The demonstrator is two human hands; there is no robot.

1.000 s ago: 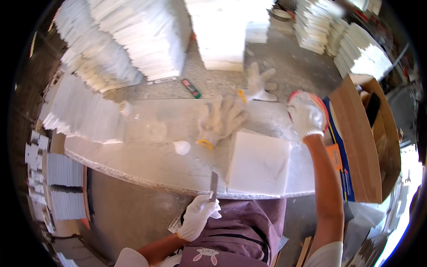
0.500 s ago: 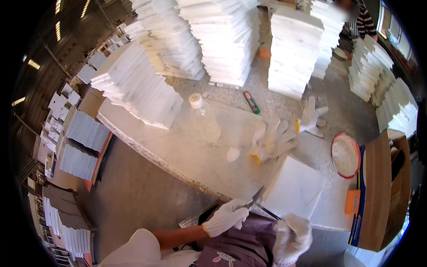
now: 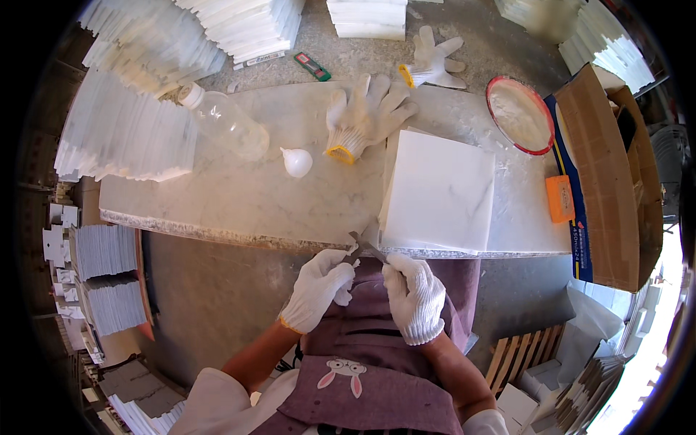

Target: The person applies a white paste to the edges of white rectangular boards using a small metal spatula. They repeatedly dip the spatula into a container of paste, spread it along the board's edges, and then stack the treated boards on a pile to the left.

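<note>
In front of my apron, at the table's near edge, my left hand [image 3: 316, 288] is closed on a small dark metal scraper [image 3: 353, 257]. A second thin scraper [image 3: 369, 247] is pinched in my right hand [image 3: 415, 297]; its blade crosses the other one. A little white material shows near the left fingertips. Both hands wear white knit gloves. Just beyond my right hand lies a short stack of white marble-look tiles [image 3: 438, 192]. A loose white glove [image 3: 365, 116] lies beyond it, beside a small white bulb-shaped piece [image 3: 296, 162].
A clear plastic bottle [image 3: 230, 125] lies left, by tall tile stacks [image 3: 127, 130]. A green-and-black utility knife [image 3: 312, 66] and another glove [image 3: 433, 59] are farther back. On the right are a red-rimmed tub of white paste [image 3: 520, 114], an orange box [image 3: 560, 199] and a cardboard box [image 3: 605, 181].
My view has swung right and down over the table. My hands now sit side by side at its near edge, with the two blades still crossing.
</note>
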